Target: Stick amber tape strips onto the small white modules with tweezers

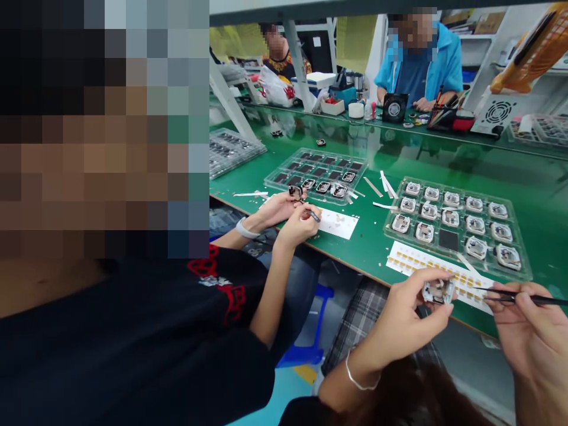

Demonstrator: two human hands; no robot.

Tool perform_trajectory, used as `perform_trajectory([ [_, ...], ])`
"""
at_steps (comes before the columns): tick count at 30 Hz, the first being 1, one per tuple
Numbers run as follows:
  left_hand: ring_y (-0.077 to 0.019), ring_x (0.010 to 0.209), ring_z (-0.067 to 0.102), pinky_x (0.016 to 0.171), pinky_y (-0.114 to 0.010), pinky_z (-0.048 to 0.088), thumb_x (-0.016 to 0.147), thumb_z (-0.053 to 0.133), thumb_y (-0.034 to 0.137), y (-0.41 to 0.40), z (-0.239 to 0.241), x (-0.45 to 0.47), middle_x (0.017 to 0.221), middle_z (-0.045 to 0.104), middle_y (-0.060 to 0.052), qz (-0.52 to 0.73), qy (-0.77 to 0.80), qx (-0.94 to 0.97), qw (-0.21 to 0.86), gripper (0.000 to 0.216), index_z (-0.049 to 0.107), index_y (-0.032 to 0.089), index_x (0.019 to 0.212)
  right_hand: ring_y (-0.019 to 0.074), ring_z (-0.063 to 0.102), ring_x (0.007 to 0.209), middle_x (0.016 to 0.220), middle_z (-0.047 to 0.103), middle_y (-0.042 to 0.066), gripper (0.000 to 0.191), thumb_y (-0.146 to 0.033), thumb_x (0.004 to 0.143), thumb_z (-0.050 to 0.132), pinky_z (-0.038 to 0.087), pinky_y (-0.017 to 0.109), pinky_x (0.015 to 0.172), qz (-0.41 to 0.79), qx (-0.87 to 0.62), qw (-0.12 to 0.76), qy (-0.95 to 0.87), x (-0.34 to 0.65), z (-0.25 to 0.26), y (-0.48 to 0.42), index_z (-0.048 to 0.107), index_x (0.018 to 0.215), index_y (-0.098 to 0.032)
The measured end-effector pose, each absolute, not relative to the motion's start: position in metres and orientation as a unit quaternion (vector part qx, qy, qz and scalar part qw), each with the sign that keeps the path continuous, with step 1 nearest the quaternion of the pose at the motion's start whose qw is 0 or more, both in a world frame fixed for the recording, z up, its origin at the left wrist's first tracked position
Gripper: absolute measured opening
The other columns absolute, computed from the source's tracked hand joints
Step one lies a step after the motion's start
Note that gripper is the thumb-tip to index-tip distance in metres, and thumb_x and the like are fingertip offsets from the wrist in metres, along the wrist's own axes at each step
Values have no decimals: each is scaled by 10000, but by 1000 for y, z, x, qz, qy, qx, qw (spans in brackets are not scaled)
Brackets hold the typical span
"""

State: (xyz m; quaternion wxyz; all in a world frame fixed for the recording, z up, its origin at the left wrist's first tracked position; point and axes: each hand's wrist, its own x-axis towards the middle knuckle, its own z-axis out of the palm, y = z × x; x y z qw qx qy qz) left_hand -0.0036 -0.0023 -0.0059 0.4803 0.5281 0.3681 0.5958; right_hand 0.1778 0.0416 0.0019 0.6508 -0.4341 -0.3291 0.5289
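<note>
Between the thumb and fingers of my left hand (pixel 402 316) is a small white-framed watch case (pixel 438 290), its inner parts facing up. My right hand (pixel 528 331) grips black tweezers (pixel 528 297), whose tips point left toward the case, a little apart from it. Under and behind both hands lies a white sheet (pixel 393 261) with rows of small yellow-brown pieces. Just beyond it, a clear plastic tray (pixel 520 239) carries several similar white watch cases, and one compartment shows a dark square.
To my left, a co-worker's hands (pixel 293 225) work on a dark-framed watch case over another white sheet (pixel 350 228). A second clear tray (pixel 270 177) stands beyond them. Paper strips (pixel 387 184) lie between the trays on the green table (pixel 377 236). People sit opposite.
</note>
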Motion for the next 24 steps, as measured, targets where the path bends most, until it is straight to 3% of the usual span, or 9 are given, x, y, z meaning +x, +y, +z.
perform_trajectory([
  [3,-173,807,677,729,-282,567,797,637,159,-2,-7,-5,976,698,-94,600,365,526,479,413,573,184,1204,153,673,629,739,698,69,203,-230,561,847,583,242,593,536,-441,639,-331,175,6,42,695,695,-248],
  [10,-216,854,724,779,-320,603,778,681,158,-4,-7,-8,975,738,-102,607,352,510,497,418,589,186,1184,184,692,702,740,714,56,202,-231,564,847,595,296,630,524,-431,644,-353,170,5,41,694,688,-279],
  [13,-228,871,733,807,-325,614,769,693,154,-5,-5,-7,955,746,-94,615,342,477,526,407,598,181,1165,165,704,706,770,730,56,192,-194,604,837,602,251,663,531,-406,648,-366,170,5,41,699,713,-270],
  [18,-207,832,740,723,-218,620,770,723,175,-10,-5,-7,957,748,-88,610,337,432,573,373,608,174,1125,121,705,652,816,732,16,178,-217,675,826,585,168,578,526,-329,666,-414,163,15,38,683,777,-241],
  [24,-202,812,741,737,-255,641,802,715,169,-12,-4,-12,970,744,-81,612,334,453,556,305,606,174,1087,122,704,726,793,702,-16,150,-226,753,786,609,210,643,500,-290,686,-442,153,25,34,660,835,-234],
])
